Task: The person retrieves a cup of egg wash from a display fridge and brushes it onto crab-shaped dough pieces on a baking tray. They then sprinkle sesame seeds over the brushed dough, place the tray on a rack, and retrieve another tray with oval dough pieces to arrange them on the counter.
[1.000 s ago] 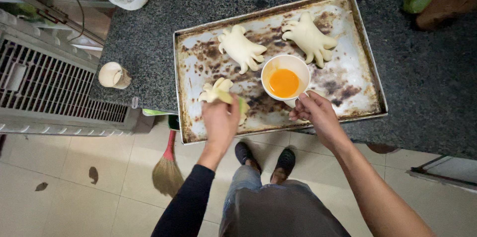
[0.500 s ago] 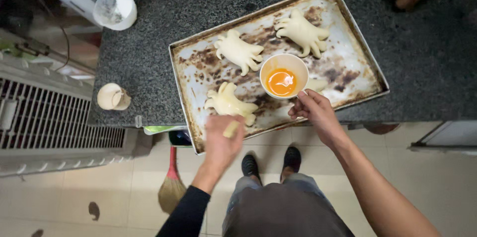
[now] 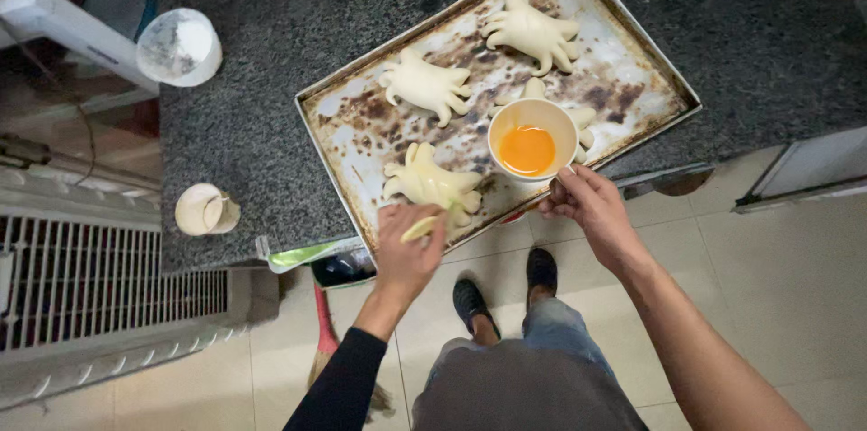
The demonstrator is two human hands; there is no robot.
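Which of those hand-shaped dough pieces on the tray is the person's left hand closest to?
The dough piece at the tray's near left corner. The left hand holds a brush right against it; the others lie farther up the tray.

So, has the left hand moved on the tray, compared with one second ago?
Yes. The left hand has drawn back from the dough piece toward the near rim of the tray; earlier it lay over that dough.
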